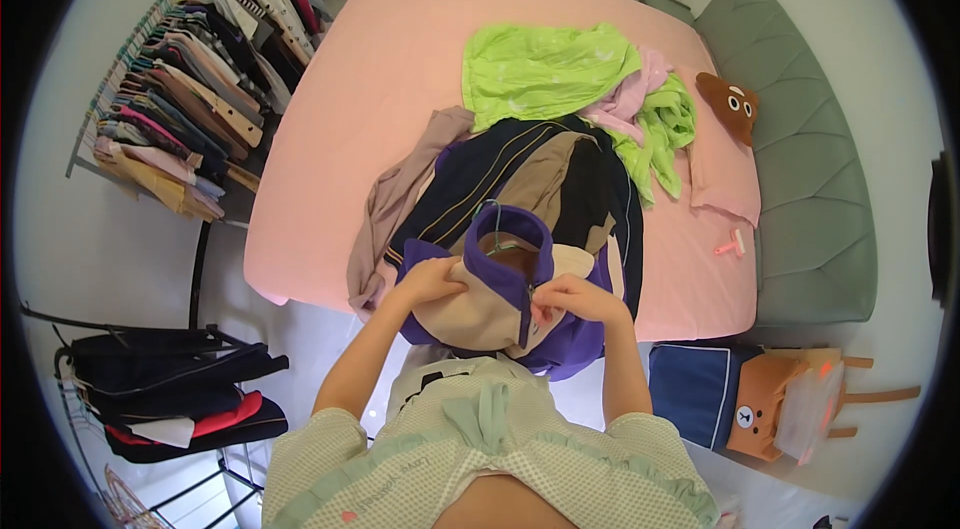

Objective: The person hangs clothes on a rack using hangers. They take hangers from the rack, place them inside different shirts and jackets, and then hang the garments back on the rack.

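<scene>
A beige and purple jacket (pixel 465 317) with a stand-up purple collar is spread in front of me at the bed's near edge. Inside its neck sits a thin green hanger (pixel 497 229), the hook sticking up out of the collar. My left hand (pixel 432 283) is closed on the beige cloth at the jacket's left shoulder. With bent fingers, my right hand (pixel 578 298) pinches the jacket's front edge by the zip, just below the collar. The zip pull itself is too small to make out.
Behind the jacket, dark and brown clothes (pixel 490 164) lie heaped on the pink bed (pixel 320 129), with a bright green cloth (pixel 545 69) beyond. A full clothes rack (pixel 190 69) stands at left, a smaller rack (pixel 150 329) nearer. Right are a grey headboard (pixel 800 149) and blue box (pixel 690 394).
</scene>
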A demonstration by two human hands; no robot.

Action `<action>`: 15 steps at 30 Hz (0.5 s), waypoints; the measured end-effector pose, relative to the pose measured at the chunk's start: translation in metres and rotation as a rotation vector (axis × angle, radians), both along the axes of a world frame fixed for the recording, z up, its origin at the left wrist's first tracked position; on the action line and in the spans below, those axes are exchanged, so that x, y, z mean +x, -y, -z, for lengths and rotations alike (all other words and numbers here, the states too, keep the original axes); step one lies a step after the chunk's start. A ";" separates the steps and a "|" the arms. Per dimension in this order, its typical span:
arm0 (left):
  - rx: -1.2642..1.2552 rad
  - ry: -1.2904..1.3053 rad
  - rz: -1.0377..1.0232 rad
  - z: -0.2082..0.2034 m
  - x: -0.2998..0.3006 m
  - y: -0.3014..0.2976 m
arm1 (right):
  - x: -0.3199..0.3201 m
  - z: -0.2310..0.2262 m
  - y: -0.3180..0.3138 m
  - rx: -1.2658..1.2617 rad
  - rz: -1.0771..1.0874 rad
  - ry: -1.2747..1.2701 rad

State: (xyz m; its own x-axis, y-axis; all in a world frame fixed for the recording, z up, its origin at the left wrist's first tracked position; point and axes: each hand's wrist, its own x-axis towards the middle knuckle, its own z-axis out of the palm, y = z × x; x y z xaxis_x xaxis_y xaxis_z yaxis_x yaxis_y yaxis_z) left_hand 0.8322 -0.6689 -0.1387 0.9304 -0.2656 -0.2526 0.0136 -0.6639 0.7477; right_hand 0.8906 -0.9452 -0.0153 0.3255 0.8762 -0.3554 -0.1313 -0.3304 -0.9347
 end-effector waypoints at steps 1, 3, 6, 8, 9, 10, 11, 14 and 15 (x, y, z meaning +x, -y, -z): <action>-0.027 -0.005 -0.014 0.005 -0.002 -0.001 | 0.006 0.009 -0.002 0.088 0.104 -0.013; -0.137 -0.008 -0.078 0.011 -0.008 0.002 | 0.019 0.011 -0.012 0.135 0.423 0.078; -0.288 -0.072 -0.112 0.011 -0.014 0.017 | 0.038 0.039 -0.033 0.222 0.703 0.354; -0.322 -0.107 -0.104 0.015 -0.019 0.019 | 0.045 0.054 -0.041 0.117 0.635 0.738; -0.333 -0.127 -0.086 0.002 -0.019 0.021 | 0.046 0.054 -0.043 0.004 0.547 1.121; -0.343 -0.147 -0.069 -0.005 -0.019 0.024 | 0.045 0.053 -0.042 0.043 0.540 0.874; -0.402 -0.159 -0.130 0.003 -0.027 0.019 | 0.044 0.049 -0.042 0.052 0.515 0.874; -0.404 -0.088 -0.289 0.015 -0.041 0.013 | 0.038 0.044 -0.027 0.153 0.268 0.277; -0.312 -0.104 -0.281 -0.011 -0.043 0.017 | 0.035 0.045 -0.020 0.148 0.254 0.273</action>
